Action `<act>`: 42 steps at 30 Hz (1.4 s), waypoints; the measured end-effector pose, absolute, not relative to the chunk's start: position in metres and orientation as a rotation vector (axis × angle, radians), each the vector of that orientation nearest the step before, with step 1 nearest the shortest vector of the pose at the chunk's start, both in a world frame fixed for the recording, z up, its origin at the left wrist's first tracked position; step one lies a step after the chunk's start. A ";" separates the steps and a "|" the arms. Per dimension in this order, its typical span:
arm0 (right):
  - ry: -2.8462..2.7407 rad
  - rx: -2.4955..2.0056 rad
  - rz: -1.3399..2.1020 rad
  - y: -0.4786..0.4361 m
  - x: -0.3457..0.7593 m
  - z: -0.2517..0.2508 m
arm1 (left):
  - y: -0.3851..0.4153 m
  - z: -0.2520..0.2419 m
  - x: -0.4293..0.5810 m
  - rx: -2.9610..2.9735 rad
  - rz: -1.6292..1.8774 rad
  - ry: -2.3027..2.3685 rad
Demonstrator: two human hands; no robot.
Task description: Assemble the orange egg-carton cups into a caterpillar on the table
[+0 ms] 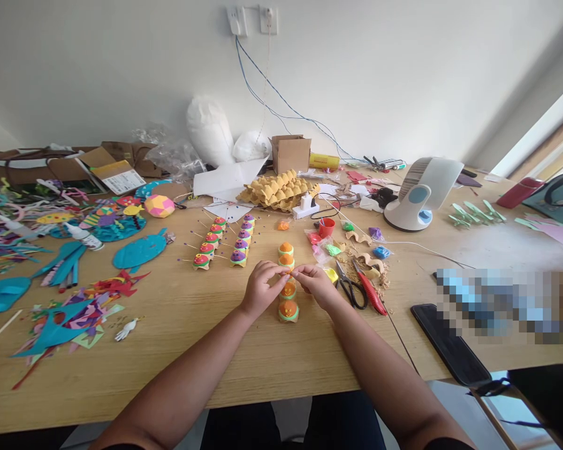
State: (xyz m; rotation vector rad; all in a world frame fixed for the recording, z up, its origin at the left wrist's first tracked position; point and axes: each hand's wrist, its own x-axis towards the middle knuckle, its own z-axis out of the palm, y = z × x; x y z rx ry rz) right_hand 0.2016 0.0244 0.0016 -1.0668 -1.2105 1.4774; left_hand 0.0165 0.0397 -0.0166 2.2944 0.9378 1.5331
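Above a row of egg-carton cups with orange and green tops, my left hand and my right hand meet fingertip to fingertip. Between them they pinch a small orange bit of modelling clay. Faces mark the nearer cups, and my fingers partly cover the middle of the row. Two finished-looking caterpillars of the same kind, one red and green and one purple and yellow, stand to the left with pins sticking out.
Right of my hands lie black scissors, a red-handled cutter, clay packets and a red cup. Egg cartons are stacked behind. Paper scraps spread left; a white fan and a phone are right.
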 end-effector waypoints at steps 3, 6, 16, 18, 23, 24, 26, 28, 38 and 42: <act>-1.206 -1.075 1.478 0.024 0.202 0.001 | 0.040 -0.017 0.016 2.299 1.531 0.936; -1.194 -1.080 1.476 0.025 0.202 0.001 | 0.040 -0.016 0.016 2.305 1.524 0.938; -1.171 -1.066 1.470 0.026 0.204 -0.001 | 0.038 -0.013 0.015 2.295 1.534 1.000; -1.168 -1.072 1.471 0.026 0.203 -0.001 | 0.038 -0.012 0.015 2.286 1.543 1.002; -1.172 -1.076 1.471 0.025 0.203 -0.001 | 0.038 -0.012 0.016 2.297 1.543 0.973; -1.175 -1.077 1.470 0.026 0.203 -0.001 | 0.038 -0.012 0.016 2.303 1.543 0.964; -1.179 -1.077 1.471 0.026 0.203 -0.001 | 0.038 -0.012 0.016 2.312 1.546 0.947; -1.183 -1.077 1.472 0.026 0.203 -0.001 | 0.039 -0.013 0.016 2.320 1.551 0.936; -1.212 -1.085 1.478 0.024 0.201 0.001 | 0.038 -0.013 0.016 2.333 1.529 0.932; -1.228 -1.102 1.479 0.023 0.200 0.002 | 0.040 -0.015 0.016 2.337 1.509 0.943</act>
